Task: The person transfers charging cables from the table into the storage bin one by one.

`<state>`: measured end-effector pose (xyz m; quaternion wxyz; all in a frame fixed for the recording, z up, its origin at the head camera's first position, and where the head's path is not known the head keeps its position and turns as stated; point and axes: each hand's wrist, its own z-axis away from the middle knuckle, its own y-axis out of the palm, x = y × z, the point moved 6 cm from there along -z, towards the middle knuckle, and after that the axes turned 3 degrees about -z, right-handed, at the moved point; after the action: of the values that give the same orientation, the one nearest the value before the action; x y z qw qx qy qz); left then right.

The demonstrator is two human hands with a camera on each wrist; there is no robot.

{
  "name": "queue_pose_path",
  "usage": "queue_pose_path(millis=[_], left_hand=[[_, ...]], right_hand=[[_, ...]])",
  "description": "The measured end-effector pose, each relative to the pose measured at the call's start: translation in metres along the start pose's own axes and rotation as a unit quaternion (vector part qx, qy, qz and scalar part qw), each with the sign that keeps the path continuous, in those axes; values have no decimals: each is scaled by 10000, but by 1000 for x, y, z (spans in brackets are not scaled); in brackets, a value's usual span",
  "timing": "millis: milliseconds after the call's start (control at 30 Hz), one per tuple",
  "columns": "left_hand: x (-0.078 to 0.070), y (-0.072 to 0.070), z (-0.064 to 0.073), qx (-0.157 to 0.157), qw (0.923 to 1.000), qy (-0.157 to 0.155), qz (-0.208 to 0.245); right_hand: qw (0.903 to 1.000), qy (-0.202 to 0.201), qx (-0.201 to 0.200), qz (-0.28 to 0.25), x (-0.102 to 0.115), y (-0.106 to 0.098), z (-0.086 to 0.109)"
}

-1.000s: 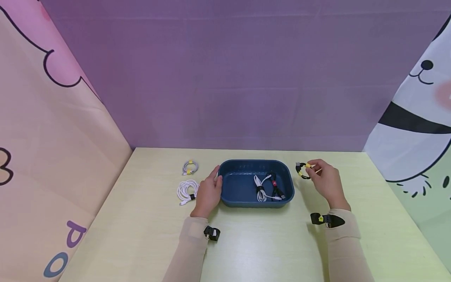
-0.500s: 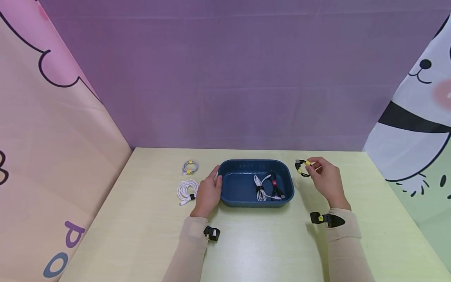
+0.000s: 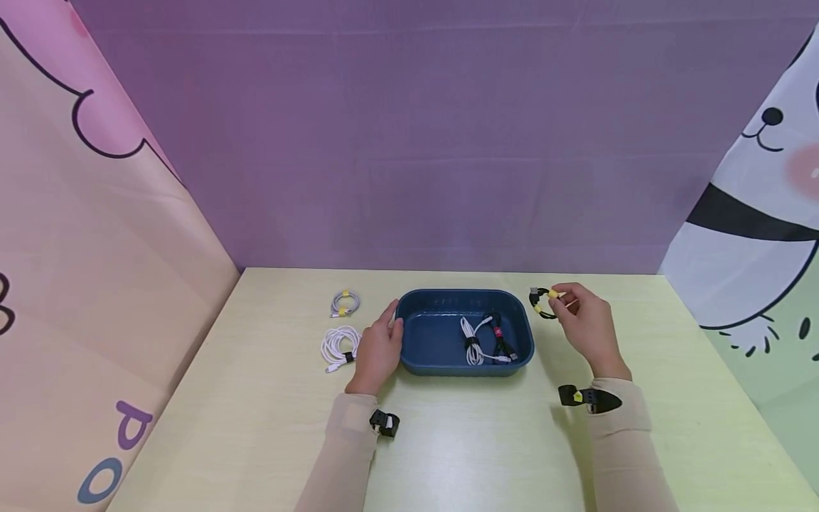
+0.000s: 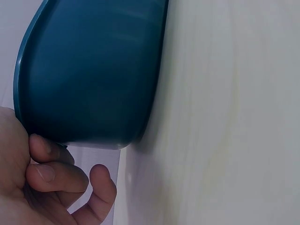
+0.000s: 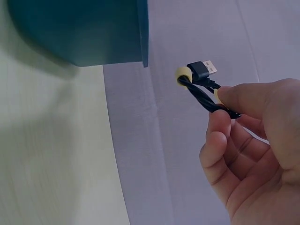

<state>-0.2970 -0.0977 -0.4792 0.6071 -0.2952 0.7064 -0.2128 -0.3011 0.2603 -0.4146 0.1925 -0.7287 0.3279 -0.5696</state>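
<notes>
In the head view, my left hand (image 3: 377,353) holds the left end of a dark blue tray (image 3: 431,370). The left wrist view shows curled fingers just under the rim of this tray (image 4: 93,84); part of the hand is cut off there. My right hand (image 3: 590,328) pinches a coiled black USB cable (image 3: 534,301) between thumb and fingers, raised to the right of the tray. Yellow ties bind the coil, and its metal plug points away from the palm in the right wrist view. Inside the tray lie a white cable (image 3: 474,354) and a black cable with a red tag (image 3: 498,332).
Left of the tray, a grey coiled cable with yellow ties (image 3: 345,304) lies behind a white coiled cable with a black tie (image 3: 334,346). The pale wooden table (image 3: 473,448) ends at a purple backdrop (image 3: 448,142). Printed cloths hang on both sides.
My right hand has lifted the black cable slightly and moved it a little left toward the tray. The left hand and tray have stayed in place.
</notes>
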Motion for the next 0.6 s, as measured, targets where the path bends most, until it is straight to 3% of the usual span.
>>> queue_pose_path(millis=[600], left_hand=[[-1, -1, 0, -30, 10000, -12, -59]], right_hand=[[9998, -157, -48, -55, 7, 3, 0]])
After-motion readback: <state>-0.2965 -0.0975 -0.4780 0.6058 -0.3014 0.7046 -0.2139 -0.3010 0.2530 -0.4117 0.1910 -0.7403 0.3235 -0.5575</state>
